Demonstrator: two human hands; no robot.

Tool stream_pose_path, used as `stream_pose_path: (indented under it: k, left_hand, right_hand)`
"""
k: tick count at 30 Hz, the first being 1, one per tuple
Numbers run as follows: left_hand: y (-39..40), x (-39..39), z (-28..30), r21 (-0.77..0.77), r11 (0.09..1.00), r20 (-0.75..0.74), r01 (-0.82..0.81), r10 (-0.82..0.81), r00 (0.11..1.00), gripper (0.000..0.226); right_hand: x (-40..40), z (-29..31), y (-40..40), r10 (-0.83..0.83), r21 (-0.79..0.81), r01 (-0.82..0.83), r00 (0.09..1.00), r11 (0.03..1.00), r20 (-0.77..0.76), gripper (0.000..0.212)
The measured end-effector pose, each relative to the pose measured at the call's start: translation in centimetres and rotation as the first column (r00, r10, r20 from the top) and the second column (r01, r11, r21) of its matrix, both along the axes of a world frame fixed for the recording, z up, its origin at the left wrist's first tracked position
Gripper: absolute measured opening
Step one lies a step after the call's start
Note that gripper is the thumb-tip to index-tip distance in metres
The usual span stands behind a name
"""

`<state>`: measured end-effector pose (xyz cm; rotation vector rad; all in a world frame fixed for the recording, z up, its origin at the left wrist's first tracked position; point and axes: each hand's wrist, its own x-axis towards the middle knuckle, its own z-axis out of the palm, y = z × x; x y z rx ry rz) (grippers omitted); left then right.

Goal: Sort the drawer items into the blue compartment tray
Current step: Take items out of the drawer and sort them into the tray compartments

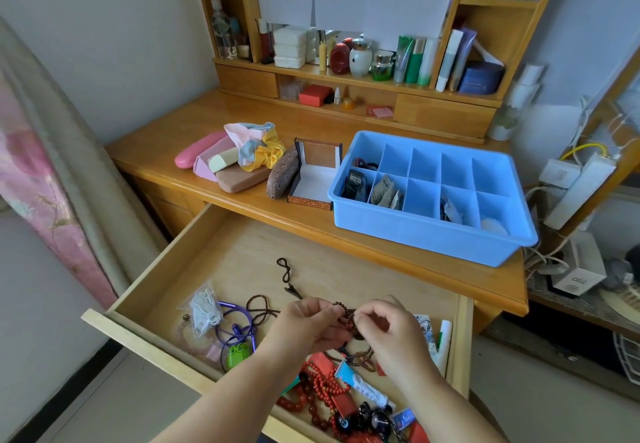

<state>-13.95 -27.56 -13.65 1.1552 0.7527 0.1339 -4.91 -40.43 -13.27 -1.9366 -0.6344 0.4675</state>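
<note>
A dark bead string (346,314) hangs above the open drawer (242,255) — pinched between the fingers of the left hand (308,321) and right hand (384,324). The blue compartment tray (429,234) sits on the tabletop (166,151) beyond — several cells filled

Dark bead string (348,318) above open drawer (242,252), blue tray (433,234) on desk
</note>
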Motion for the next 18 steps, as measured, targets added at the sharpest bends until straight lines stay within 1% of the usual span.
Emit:
stream_pose_path:
  k: [1, 2, 3, 4, 6, 8, 9, 10, 11, 12, 13, 14, 15, 16, 17, 18]
  left_hand:
    - [-0.1, -0.1, -0.1, -0.007, 1.0, -0.01, 0.017, -0.017, 1.0, 0.014]
    - [-0.2, -0.1, -0.3, -0.006, 0.999, -0.031, 0.037, -0.037, 0.999, 0.014]
    - [-0.3, -0.1, -0.4, -0.009, 0.999, -0.053, 0.05, -0.05, 0.997, 0.015]
    - [-0.3, -0.1, -0.5, -0.019, 0.998, -0.073, 0.053, -0.054, 0.996, 0.015]
    - [0.1, 0.1, -0.6, -0.043, 0.999, -0.101, 0.029, -0.033, 0.994, 0.014]
    - [0.6, 0.3, -0.6, -0.078, 0.997, -0.122, -0.02, 0.011, 0.992, 0.013]
    - [0.8, 0.5, -0.6, -0.12, 0.991, -0.119, -0.052, 0.037, 0.992, 0.013]
    - [1.0, 0.6, -0.5, -0.185, 0.979, -0.105, -0.09, 0.071, 0.992, 0.014]
    - [1.2, 0.7, -0.4, -0.263, 0.956, -0.075, -0.132, 0.116, 0.99, 0.016]
    - [1.4, 0.8, -0.2, -0.339, 0.926, -0.03, -0.169, 0.169, 0.985, 0.019]
    - [1.6, 0.8, -0.1, -0.397, 0.897, 0.024, -0.194, 0.222, 0.975, 0.022]
    - [1.9, 0.9, 0.1, -0.435, 0.877, 0.074, -0.203, 0.26, 0.963, 0.024]
    - [2.1, 0.8, 0.2, -0.453, 0.87, 0.113, -0.195, 0.273, 0.955, 0.026]
    - [2.1, 0.8, 0.2, -0.455, 0.873, 0.14, -0.173, 0.262, 0.955, 0.027]
    - [2.0, 0.8, 0.1, -0.442, 0.885, 0.158, -0.144, 0.235, 0.959, 0.028]
    - [1.9, 0.7, 0.0, -0.419, 0.9, 0.168, -0.118, 0.204, 0.964, 0.029]
  right_hand:
    - [0.2, 0.1, 0.1, -0.034, 0.044, 0.042, 0.987, 0.998, -0.159, 0.018]
    - [0.4, 0.3, 0.2, -0.044, 0.071, 0.07, 0.948, 0.995, -0.314, 0.02]
    - [0.5, 0.4, 0.3, -0.028, 0.093, 0.077, 0.899, 0.993, -0.437, 0.024]
    - [0.6, 0.5, 0.4, -0.002, 0.13, 0.083, 0.851, 0.988, -0.525, 0.03]
    - [0.8, 0.7, 0.7, 0.035, 0.23, 0.15, 0.763, 0.962, -0.646, 0.035]
    - [1.0, 0.9, 0.6, 0.085, 0.311, 0.22, 0.677, 0.925, -0.731, 0.028]
    - [1.1, 0.9, 0.4, 0.129, 0.342, 0.215, 0.646, 0.915, -0.752, 0.022]
    - [1.1, 1.0, 0.1, 0.18, 0.363, 0.171, 0.634, 0.916, -0.752, 0.019]
    - [1.3, 1.0, -0.1, 0.202, 0.342, 0.093, 0.653, 0.935, -0.73, 0.018]
    - [1.4, 1.0, -0.3, 0.18, 0.261, 0.003, 0.718, 0.965, -0.673, 0.018]
    - [1.6, 1.0, -0.4, 0.124, 0.123, -0.065, 0.81, 0.99, -0.572, 0.02]
    - [1.7, 0.8, -0.4, 0.064, -0.014, -0.079, 0.895, 0.997, -0.442, 0.027]
    - [1.9, 0.7, -0.3, -0.003, -0.105, -0.032, 0.947, 0.994, -0.321, 0.037]
    - [2.0, 0.6, -0.2, -0.072, -0.134, 0.04, 0.967, 0.99, -0.244, 0.044]
    - [2.1, 0.5, 0.0, -0.127, -0.131, 0.103, 0.973, 0.986, -0.195, 0.049]
    - [2.2, 0.4, 0.2, -0.168, -0.098, 0.152, 0.967, 0.984, -0.193, 0.052]
